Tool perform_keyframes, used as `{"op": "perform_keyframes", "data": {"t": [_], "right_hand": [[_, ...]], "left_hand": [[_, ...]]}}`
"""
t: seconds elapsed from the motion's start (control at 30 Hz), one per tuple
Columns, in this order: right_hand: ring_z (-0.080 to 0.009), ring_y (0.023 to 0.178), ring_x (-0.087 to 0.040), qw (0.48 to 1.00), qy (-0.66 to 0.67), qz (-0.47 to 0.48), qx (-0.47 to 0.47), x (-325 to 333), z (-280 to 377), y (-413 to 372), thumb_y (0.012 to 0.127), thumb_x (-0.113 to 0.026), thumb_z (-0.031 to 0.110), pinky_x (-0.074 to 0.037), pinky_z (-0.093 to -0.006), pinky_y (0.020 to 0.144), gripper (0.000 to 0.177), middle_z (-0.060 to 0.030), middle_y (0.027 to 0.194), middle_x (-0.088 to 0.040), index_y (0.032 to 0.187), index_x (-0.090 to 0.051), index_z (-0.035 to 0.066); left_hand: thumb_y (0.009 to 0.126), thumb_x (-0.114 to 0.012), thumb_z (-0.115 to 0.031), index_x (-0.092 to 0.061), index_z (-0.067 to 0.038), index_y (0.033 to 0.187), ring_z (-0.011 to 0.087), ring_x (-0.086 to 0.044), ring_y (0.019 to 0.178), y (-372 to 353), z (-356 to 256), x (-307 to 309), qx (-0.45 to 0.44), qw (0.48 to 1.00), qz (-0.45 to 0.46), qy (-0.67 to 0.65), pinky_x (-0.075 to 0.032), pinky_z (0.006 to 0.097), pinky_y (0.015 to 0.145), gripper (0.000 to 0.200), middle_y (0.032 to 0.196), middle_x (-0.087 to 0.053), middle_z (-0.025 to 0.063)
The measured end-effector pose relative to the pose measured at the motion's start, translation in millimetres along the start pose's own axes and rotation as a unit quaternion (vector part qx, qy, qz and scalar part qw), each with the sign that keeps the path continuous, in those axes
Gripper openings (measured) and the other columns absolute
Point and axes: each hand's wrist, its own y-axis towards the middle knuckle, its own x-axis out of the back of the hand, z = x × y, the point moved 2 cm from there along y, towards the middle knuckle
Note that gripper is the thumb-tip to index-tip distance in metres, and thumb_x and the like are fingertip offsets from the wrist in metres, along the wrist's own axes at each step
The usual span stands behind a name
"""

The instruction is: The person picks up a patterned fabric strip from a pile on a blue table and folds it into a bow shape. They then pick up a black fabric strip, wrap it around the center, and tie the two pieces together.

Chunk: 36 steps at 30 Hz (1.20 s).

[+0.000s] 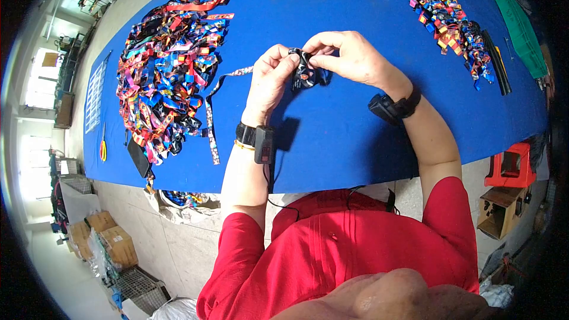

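Both hands meet above the blue table, on a folded black lanyard strap [304, 77] with a light and orange print. My left hand [269, 77] pinches its left upper edge between thumb and fingers. At its upper right, the thumb and fingertips of my right hand [349, 56] are closed on the same strap. A thin, pale-patterned strap [209, 118] lies to the left and runs up to my left hand; whether it joins the held piece is hidden. Further left is a big heap of colourful printed straps [172, 77].
More bundled straps [435, 9] lie in a row at the upper right, beside a black bar [496, 62] and a green crate [520, 32]. Scissors [104, 143] and a black flat object [138, 157] lie left. A red stool [511, 165] and cardboard boxes [118, 246] stand beyond the table's near edge.
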Motion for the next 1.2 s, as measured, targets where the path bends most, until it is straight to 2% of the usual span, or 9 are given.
{"op": "perform_keyframes", "data": {"t": [0.17,0.3,0.4,0.57,0.7,0.8,0.9,1.0,1.2], "right_hand": [[-0.0122,0.084,-0.068,0.998,-0.041,-0.029,0.024,-2,1,0,0.093,-0.067,0.012,-0.055,-0.0288,0.076,0.018,-0.0081,0.092,-0.074,0.108,-0.072,0.003],[-0.0136,0.081,-0.069,0.986,-0.117,-0.100,0.063,1,-3,1,0.093,-0.066,0.012,-0.055,-0.0292,0.075,0.016,-0.0098,0.090,-0.074,0.105,-0.073,0.004],[-0.0129,0.078,-0.068,0.994,-0.068,-0.085,-0.024,4,-3,2,0.093,-0.065,0.012,-0.055,-0.0288,0.073,0.017,-0.0079,0.087,-0.073,0.106,-0.072,0.003],[-0.0113,0.077,-0.066,0.992,-0.028,-0.111,-0.045,2,-10,3,0.093,-0.065,0.011,-0.055,-0.0280,0.071,0.018,-0.0065,0.084,-0.072,0.107,-0.071,0.003],[-0.0106,0.077,-0.066,0.994,0.003,-0.105,-0.033,1,-16,4,0.093,-0.064,0.011,-0.055,-0.0276,0.071,0.015,-0.0058,0.084,-0.072,0.103,-0.070,0.002],[-0.0043,0.075,-0.058,0.995,0.071,-0.060,-0.049,0,-15,6,0.097,-0.061,0.008,-0.049,-0.0209,0.067,0.015,0.0017,0.085,-0.065,0.108,-0.066,0.000],[-0.0057,0.081,-0.061,0.987,0.132,-0.015,-0.092,3,-16,8,0.098,-0.063,0.010,-0.050,-0.0217,0.070,0.015,0.0005,0.088,-0.066,0.110,-0.066,0.001],[-0.0066,0.086,-0.062,0.982,0.171,0.001,-0.083,1,-4,5,0.097,-0.067,0.013,-0.051,-0.0224,0.076,0.017,-0.0005,0.091,-0.067,0.110,-0.066,0.001],[-0.0075,0.082,-0.063,0.990,0.101,-0.081,-0.058,3,-27,9,0.092,-0.072,0.013,-0.052,-0.0248,0.076,0.020,-0.0012,0.088,-0.069,0.108,-0.068,0.001]], "left_hand": [[0.101,-0.061,-0.014,-0.061,-0.005,0.095,0.0134,-0.066,0.076,-1,-5,-4,0.001,1.000,-0.003,-0.008,-0.054,0.0286,0.072,0.011,0.089,-0.071,0.0074],[0.099,-0.062,-0.011,-0.061,-0.005,0.092,0.0149,-0.068,0.086,-1,-7,-9,0.015,1.000,0.000,-0.027,-0.054,0.0295,0.080,0.010,0.097,-0.071,0.0099],[0.098,-0.062,-0.011,-0.062,-0.005,0.092,0.0154,-0.066,0.094,-1,-8,-9,-0.023,0.999,0.005,-0.025,-0.053,0.0311,0.085,0.008,0.109,-0.070,0.0112],[0.096,-0.062,-0.010,-0.063,-0.006,0.091,0.0167,-0.064,0.099,0,-8,-5,-0.076,0.997,0.011,-0.003,-0.052,0.0335,0.087,0.007,0.122,-0.066,0.0101],[0.096,-0.063,-0.010,-0.063,-0.006,0.091,0.0173,-0.064,0.100,-2,-12,-11,-0.052,0.998,0.020,0.013,-0.051,0.0336,0.089,0.007,0.120,-0.067,0.0103],[0.097,-0.063,-0.008,-0.062,-0.005,0.091,0.0162,-0.064,0.099,-3,-11,-14,-0.044,0.998,0.022,0.033,-0.050,0.0329,0.090,0.007,0.117,-0.068,0.0103],[0.097,-0.062,-0.006,-0.062,-0.004,0.091,0.0137,-0.064,0.096,-1,-10,-15,-0.046,0.998,0.017,0.037,-0.051,0.0316,0.089,0.006,0.112,-0.069,0.0093],[0.099,-0.061,-0.008,-0.062,-0.004,0.092,0.0154,-0.065,0.097,-1,-8,-12,-0.047,0.998,0.011,0.039,-0.051,0.0319,0.089,0.007,0.112,-0.070,0.0105],[0.103,-0.058,-0.016,-0.061,-0.006,0.100,0.0164,-0.068,0.090,2,-6,-4,-0.049,0.997,-0.051,0.006,-0.052,0.0292,0.082,0.011,0.111,-0.071,0.0137]]}}
